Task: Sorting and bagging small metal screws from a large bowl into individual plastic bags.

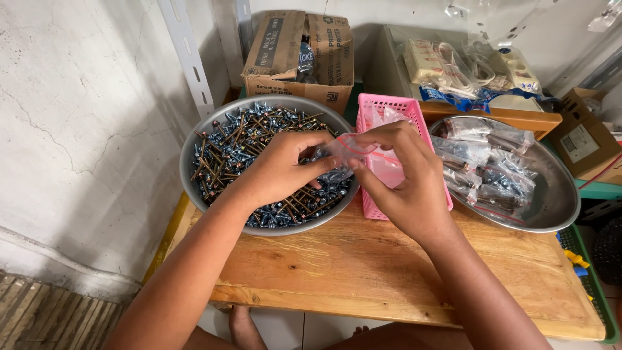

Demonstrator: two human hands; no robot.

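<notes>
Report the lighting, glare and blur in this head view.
Head view: soft, even daylight, sharp throughout; mild sheen on the right bowl's rim and the clear bag held by the left hand and right hand; faint shadows under both hands; wide-angle bending at the edges; screws crisp.

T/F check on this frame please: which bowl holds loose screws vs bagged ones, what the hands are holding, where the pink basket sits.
1. The round metal bowl on the left holds loose screws. True.
2. The left hand and right hand both grip a small clear zip bag. True.
3. The pink plastic basket stands left of both bowls. False: it stands between them.
4. The right-hand metal bowl is full of loose screws. False: it holds filled clear bags.
5. Everything rests on a glass table. False: on a wooden board.
</notes>
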